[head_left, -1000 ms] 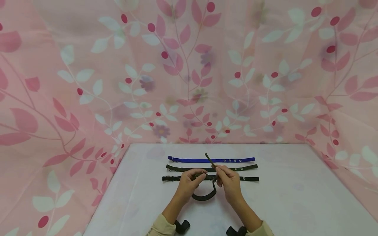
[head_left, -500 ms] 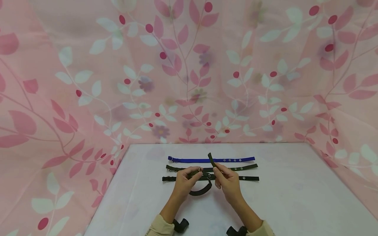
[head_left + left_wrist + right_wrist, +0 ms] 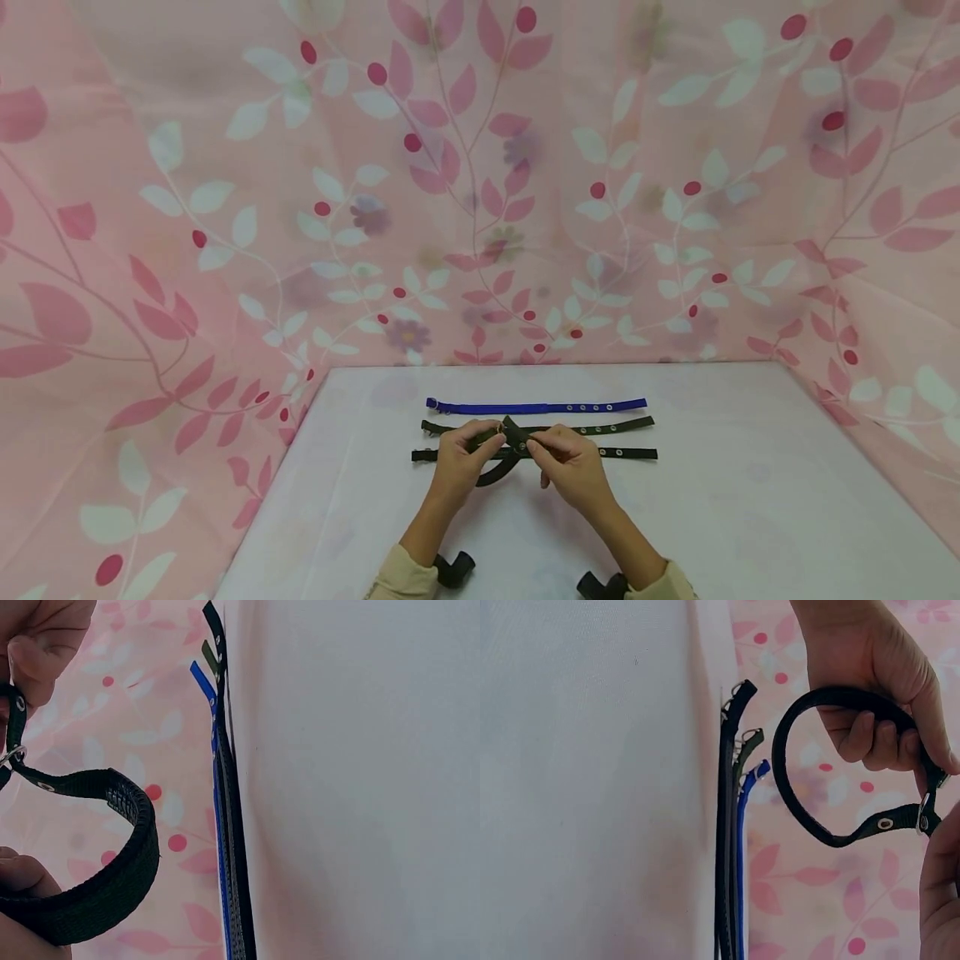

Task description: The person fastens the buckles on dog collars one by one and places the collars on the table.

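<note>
Between my two hands is a dark green pet collar with metal eyelets, bent into a loop (image 3: pixel 112 900). My left hand (image 3: pixel 459 462) grips it by the buckle end, its fingers curled behind the band (image 3: pixel 784 765) in the right wrist view. My right hand (image 3: pixel 579 473) pinches the eyelet end between thumb and fingers. In the right wrist view the strap runs through a metal ring (image 3: pixel 924 814), with one eyelet showing below the loop. The strap tip is partly hidden by the fingers.
Three collars lie side by side on the white table (image 3: pixel 750 500), beyond and under my hands: blue (image 3: pixel 517 408), dark green (image 3: pixel 630 425) and black (image 3: pixel 637 454). A pink floral cloth (image 3: pixel 480 208) hangs behind and at both sides.
The strap end, earlier sticking up from my right hand, has been turned down and lies close to the buckle. Both hands and the loop have shifted slightly left.
</note>
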The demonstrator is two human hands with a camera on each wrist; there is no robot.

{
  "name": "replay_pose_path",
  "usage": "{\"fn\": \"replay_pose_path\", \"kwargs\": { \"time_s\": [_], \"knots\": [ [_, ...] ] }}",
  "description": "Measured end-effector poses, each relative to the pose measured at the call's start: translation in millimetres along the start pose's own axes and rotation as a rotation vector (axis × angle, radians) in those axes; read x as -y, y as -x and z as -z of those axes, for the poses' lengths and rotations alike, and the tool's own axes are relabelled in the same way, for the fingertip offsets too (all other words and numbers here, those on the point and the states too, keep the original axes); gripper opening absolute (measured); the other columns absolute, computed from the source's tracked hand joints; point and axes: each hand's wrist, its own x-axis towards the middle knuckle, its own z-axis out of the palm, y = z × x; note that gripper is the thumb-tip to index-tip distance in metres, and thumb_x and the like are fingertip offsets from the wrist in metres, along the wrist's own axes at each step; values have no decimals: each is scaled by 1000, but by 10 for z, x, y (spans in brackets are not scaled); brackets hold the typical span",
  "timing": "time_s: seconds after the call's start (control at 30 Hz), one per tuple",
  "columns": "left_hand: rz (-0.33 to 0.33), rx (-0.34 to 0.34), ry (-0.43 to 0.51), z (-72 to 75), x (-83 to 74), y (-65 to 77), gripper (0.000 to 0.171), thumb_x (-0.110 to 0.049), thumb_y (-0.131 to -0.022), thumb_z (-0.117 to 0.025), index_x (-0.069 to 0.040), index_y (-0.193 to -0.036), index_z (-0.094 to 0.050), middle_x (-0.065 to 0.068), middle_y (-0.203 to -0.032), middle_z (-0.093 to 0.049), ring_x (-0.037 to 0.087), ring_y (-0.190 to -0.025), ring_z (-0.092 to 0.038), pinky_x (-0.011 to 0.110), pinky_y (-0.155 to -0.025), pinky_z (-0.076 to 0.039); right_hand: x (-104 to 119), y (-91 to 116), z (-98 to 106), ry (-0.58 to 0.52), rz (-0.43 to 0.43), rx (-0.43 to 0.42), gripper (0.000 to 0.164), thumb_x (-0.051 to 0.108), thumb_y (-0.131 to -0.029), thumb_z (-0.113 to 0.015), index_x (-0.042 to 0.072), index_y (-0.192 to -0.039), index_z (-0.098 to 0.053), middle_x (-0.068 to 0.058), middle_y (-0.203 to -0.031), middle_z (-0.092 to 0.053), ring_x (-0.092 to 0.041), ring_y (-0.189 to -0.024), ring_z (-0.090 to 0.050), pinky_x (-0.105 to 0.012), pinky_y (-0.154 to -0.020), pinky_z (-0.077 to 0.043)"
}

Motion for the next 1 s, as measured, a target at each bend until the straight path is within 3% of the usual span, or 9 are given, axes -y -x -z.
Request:
{"fn": "replay_pose_path", "kwargs": {
  "time_s": [0.2, 0.5, 0.67, 0.87, 1.0],
  "knots": [
    [-42, 38, -41, 46, -38, 13, 22, -2, -89, -71, 4, -110, -71, 23, -103, -68, 8, -87, -66, 21, -77, -57, -6, -4, 3, 70, 90, 30, 11, 6, -88, -73, 10, -97, -78, 0, -80, -60, -5, -49, -58, -24, -44, -48],
    [-81, 138, -66, 105, 12, 9, 24, 4, -88, -69, 14, -110, -67, 28, -100, -67, 4, -85, -63, 19, -74, -56, -59, -24, 48, 61, 119, 130, 12, 2, -85, -75, 9, -95, -78, -1, -81, -61, -8, -53, -59, -25, -47, -52],
    [-95, 153, -75, 96, 17, 25, 22, -1, -89, -71, 5, -110, -71, 18, -97, -70, 6, -86, -64, 21, -74, -57, -24, -18, 31, 90, 165, 129, 14, -1, -85, -73, 3, -98, -77, -3, -81, -61, -10, -53, -57, -25, -46, -50],
    [-117, 191, -107, 29, 56, 13, 16, -12, -90, -72, -3, -103, -75, 14, -97, -73, 10, -89, -67, 27, -77, -58, 227, -5, 27, 65, 279, 116, 15, -7, -86, -70, -5, -100, -74, -8, -84, -59, -13, -54, -56, -23, -48, -50],
    [-78, 168, -72, -4, 53, 14, 17, -12, -90, -73, -3, -104, -75, 15, -99, -74, 13, -92, -68, 28, -80, -58, 283, 6, 20, 25, 267, 67, 18, -10, -86, -68, -7, -104, -70, -13, -89, -60, -21, -55, -59, -23, -50, -52]
  ]
}}
